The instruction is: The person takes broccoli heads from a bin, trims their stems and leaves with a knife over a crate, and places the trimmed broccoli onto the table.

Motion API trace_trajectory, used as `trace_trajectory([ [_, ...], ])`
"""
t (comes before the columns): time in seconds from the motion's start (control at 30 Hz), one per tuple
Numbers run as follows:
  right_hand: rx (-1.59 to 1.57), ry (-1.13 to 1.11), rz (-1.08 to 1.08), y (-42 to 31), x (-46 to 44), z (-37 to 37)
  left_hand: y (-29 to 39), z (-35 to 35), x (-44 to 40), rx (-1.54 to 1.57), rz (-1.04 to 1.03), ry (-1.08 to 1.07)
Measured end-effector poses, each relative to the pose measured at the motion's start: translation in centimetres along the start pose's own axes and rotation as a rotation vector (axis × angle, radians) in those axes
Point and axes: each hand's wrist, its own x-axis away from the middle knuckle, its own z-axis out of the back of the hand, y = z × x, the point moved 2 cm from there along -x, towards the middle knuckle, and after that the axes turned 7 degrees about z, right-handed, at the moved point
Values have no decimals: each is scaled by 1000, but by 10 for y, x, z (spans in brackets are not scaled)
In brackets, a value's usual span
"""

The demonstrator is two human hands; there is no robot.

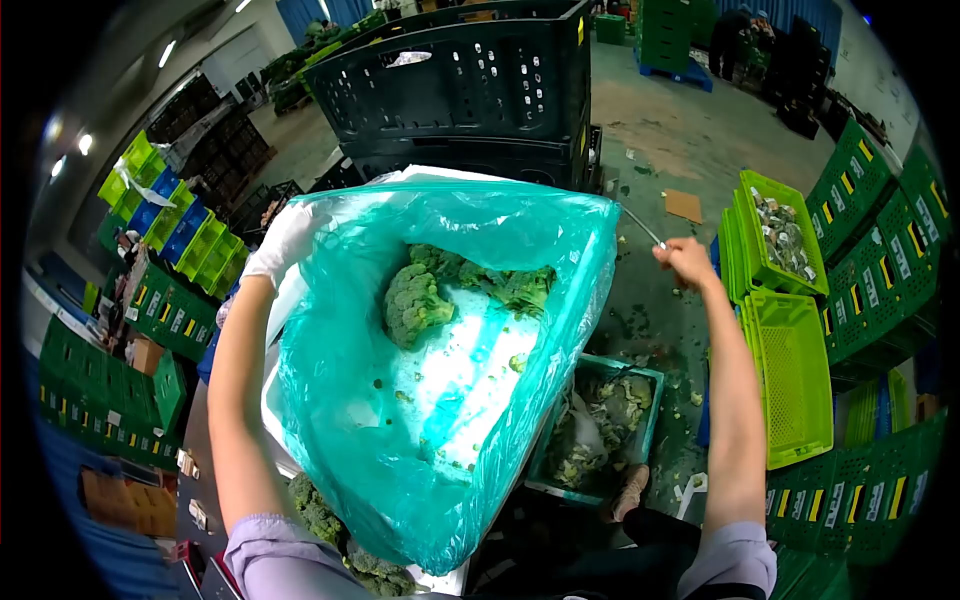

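A teal plastic bag lines a white box and lies wide open in front of me. Several broccoli heads rest inside along its far side, with small crumbs on the bottom. My left hand, in a white glove, grips the bag's edge at the upper left. Bare and closed, my right hand is out to the right of the bag, around the handle of a thin metal knife whose blade points up and left. More broccoli lies beside the box at the lower left.
Black crates stand just beyond the box. A crate of trimmings sits on the floor at the lower right, near a shoe. Lime green baskets and stacked green crates line the right side. Other people are far back.
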Motion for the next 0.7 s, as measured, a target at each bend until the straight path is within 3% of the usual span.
trace_trajectory([
  [0.03, -122, -33, -72, 8, 6, -9, -5, -14, -5, 7, 3, -2],
  [0.1, -401, -216, -134, 31, 15, -24, -17, -46, -13, 340, 417, -157],
  [0.17, -719, -298, -227, 41, 38, -40, -12, -54, -8, 877, 566, -131],
  [0.23, -891, -430, -335, 70, 50, -50, -9, -55, 3, 1292, 844, 62],
  [0.27, -699, -475, -358, 90, 59, -60, -18, -61, 10, 1436, 936, 21],
  [0.3, -538, -478, -363, 105, 76, -73, -42, -77, 22, 1360, 1103, 56],
  [0.33, -424, -497, -417, 121, 92, -83, -64, -86, 32, 680, 943, -175],
  [0.4, -343, -400, -425, 145, 132, -93, -123, -118, 68, 640, 1049, -236],
  [0.43, -443, -369, -424, 161, 150, -96, -144, -138, 90, 1289, 1322, -70],
  [0.47, -505, -342, -449, 171, 172, -96, -94, -76, 89, 1226, 1398, -42],
  [0.5, -531, -315, -480, 182, 194, -96, -115, -79, 104, 1029, 1559, 130],
  [0.57, -545, -272, -525, 193, 236, -93, -189, -102, 137, 513, 1334, 182],
  [0.63, -593, -223, -586, 195, 273, -88, -224, -98, 147, 400, 1417, 477],
  [0.7, -621, -147, -611, 193, 300, -84, -228, -74, 134, 738, 1372, 773],
])
